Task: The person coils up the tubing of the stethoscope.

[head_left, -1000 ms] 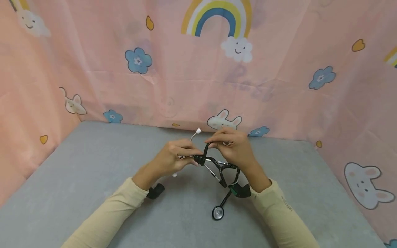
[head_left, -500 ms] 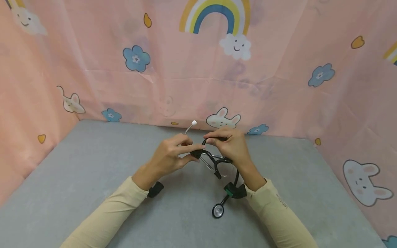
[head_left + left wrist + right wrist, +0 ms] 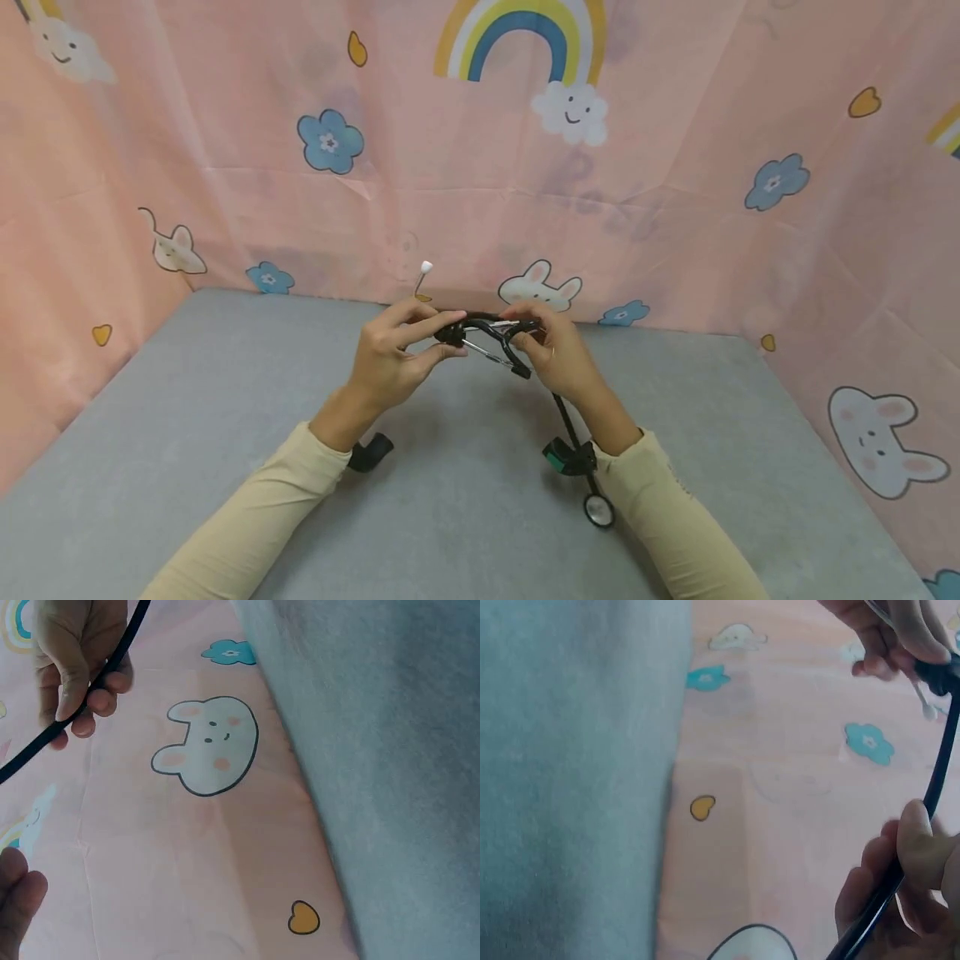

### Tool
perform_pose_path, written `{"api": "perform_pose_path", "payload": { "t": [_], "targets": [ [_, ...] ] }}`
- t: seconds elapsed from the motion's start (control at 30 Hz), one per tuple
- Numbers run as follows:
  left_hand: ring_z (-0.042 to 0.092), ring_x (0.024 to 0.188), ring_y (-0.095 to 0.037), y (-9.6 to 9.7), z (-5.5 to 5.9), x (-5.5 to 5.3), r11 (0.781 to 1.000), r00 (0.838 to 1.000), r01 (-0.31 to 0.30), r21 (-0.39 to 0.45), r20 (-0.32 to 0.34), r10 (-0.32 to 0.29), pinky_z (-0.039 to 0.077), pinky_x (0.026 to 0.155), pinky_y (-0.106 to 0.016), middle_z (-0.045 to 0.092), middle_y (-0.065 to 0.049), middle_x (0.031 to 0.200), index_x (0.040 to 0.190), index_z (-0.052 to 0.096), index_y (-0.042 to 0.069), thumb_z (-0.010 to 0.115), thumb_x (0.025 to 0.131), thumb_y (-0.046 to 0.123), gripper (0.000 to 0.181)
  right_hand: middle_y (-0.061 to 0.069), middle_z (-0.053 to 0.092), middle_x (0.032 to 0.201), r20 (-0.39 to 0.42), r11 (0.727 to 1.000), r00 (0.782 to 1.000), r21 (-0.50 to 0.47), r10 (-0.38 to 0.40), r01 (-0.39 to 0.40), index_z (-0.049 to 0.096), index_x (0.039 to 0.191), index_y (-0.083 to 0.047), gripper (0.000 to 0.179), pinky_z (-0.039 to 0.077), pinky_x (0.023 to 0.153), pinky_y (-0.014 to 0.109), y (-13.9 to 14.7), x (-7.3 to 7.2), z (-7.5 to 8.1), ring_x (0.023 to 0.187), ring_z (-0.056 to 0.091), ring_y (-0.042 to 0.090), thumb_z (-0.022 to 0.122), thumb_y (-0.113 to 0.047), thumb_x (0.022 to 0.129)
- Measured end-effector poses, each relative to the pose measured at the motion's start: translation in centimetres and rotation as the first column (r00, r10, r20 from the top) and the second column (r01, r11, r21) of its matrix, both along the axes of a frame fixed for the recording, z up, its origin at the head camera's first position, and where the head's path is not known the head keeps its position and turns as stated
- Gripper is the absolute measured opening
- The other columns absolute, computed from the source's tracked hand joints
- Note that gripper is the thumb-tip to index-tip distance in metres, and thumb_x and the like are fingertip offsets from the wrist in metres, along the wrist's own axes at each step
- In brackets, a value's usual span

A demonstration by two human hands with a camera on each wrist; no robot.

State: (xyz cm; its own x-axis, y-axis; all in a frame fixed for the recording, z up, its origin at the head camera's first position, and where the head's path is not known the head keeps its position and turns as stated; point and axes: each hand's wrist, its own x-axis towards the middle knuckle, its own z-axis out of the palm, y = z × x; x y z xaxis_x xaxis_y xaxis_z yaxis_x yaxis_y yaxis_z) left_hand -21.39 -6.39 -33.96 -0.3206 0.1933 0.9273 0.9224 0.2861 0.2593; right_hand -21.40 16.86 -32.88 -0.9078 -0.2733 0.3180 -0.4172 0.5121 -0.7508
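Both hands hold a folded stethoscope [image 3: 452,334] above the table in the head view. My left hand [image 3: 386,354] grips its metal ear tubes where black tubing is wrapped round them. A white ear tip [image 3: 426,267] sticks up behind this hand. My right hand [image 3: 564,354] pinches the black tubing at the other end of the bundle. From there the tube hangs down past the right wrist to the round chest piece [image 3: 599,510]. In the right wrist view, a stretch of black tube [image 3: 943,761] runs from the wrapped part to the right thumb [image 3: 922,847] and fingers.
A grey cloth-covered table [image 3: 465,508] lies beneath the hands. Pink printed curtain [image 3: 247,125] closes off the back and both sides. Black wrist mounts [image 3: 371,452] hang below the wrists, and the tube passes close by the right one.
The bundle and my left hand have risen and shifted left. My right hand has drawn the loose tubing along the bundle. The chest piece has swung right, towards the right sleeve.
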Motion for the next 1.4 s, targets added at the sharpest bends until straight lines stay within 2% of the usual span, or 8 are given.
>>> {"api": "perform_pose_path", "payload": {
  "t": [0.07,0.2,0.47,0.77,0.93,1.07,1.27,1.4],
  "targets": [
    [0.060,0.068,-0.017,0.0,0.2,0.1,0.999,0.999,0.013,0.042,0.038,-0.015,0.043,0.060,-0.021,0.066,-0.009,0.082,0.102,0.078,0.002,0.091,0.063,0.002,0.041,0.016,0.067,0.117,-0.006,0.999,0.999,0.005,-0.041,0.041,0.064,0.120,-0.005,0.022,0.056,0.086,0.047,-0.4,0.2,-0.2,0.105,0.067,0.032,0.058,-0.003,0.099],
    [0.063,0.069,-0.018,-0.1,0.5,0.1,0.995,0.998,-0.016,0.096,0.062,0.010,0.047,0.063,-0.019,0.068,-0.011,0.083,0.102,0.078,0.000,0.091,0.063,0.001,0.041,0.015,0.068,0.106,-0.110,0.994,0.990,0.060,-0.083,0.090,0.067,0.108,-0.003,0.015,0.057,0.081,0.043,-1.7,0.8,-0.5,0.097,0.068,0.030,0.066,-0.005,0.094],
    [0.069,0.081,-0.023,-0.9,0.9,-0.2,0.976,0.983,-0.127,0.176,0.153,0.100,0.053,0.073,-0.016,0.072,-0.013,0.091,0.103,0.078,0.000,0.088,0.068,0.000,0.036,0.010,0.074,0.101,-0.221,0.996,0.975,0.086,0.035,-0.016,0.071,0.105,-0.002,0.014,0.057,0.071,0.029,-5.2,2.5,-1.3,0.083,0.069,0.016,0.067,-0.009,0.094],
    [0.070,0.085,-0.024,-1.1,1.0,-0.2,0.972,0.966,-0.185,0.145,0.207,0.153,0.056,0.076,-0.018,0.072,-0.012,0.094,0.105,0.078,0.002,0.086,0.072,0.004,0.033,0.010,0.069,0.093,-0.453,0.988,0.888,0.154,0.077,-0.007,0.070,0.101,-0.001,0.014,0.055,0.066,0.027,-6.1,3.7,-1.2,0.078,0.065,0.016,0.073,-0.003,0.087],
    [0.065,0.075,-0.022,-1.2,0.6,0.0,0.946,0.940,-0.323,0.026,0.128,0.317,0.051,0.063,-0.027,0.070,-0.008,0.090,0.106,0.079,0.006,0.086,0.076,0.010,0.031,0.007,0.067,0.093,-0.492,0.975,0.868,0.217,0.074,0.040,0.070,0.101,-0.003,0.012,0.055,0.068,0.026,-6.4,4.3,-1.0,0.080,0.064,0.015,0.072,-0.006,0.090],
    [0.059,0.069,-0.022,-1.3,0.1,0.1,0.911,0.911,-0.408,-0.052,0.044,0.410,0.047,0.056,-0.030,0.067,-0.009,0.086,0.104,0.079,0.008,0.085,0.076,0.007,0.029,0.006,0.065,0.094,-0.480,0.975,0.875,0.215,0.057,0.055,0.070,0.101,-0.003,0.010,0.055,0.067,0.026,-6.4,4.5,-0.8,0.077,0.061,0.016,0.070,-0.007,0.091],
    [0.065,0.074,-0.024,-0.8,-0.5,0.3,0.851,0.868,-0.496,-0.174,-0.130,0.480,0.055,0.058,-0.032,0.065,-0.008,0.086,0.105,0.079,0.011,0.083,0.079,0.010,0.026,0.005,0.066,0.092,-0.440,0.981,0.898,0.182,0.021,0.067,0.072,0.098,-0.004,0.014,0.053,0.064,0.025,-5.9,4.6,-0.8,0.073,0.060,0.014,0.076,-0.013,0.088],
    [0.060,0.072,-0.022,-0.4,-0.4,0.2,0.812,0.848,-0.528,-0.250,-0.208,0.487,0.053,0.054,-0.029,0.063,-0.008,0.086,0.105,0.079,0.014,0.084,0.077,0.017,0.028,0.005,0.066,0.089,-0.479,0.980,0.878,0.174,0.003,0.092,0.073,0.094,-0.004,0.011,0.053,0.064,0.024,-5.2,3.8,-0.5,0.075,0.060,0.014,0.076,-0.011,0.087]
  ]
}}
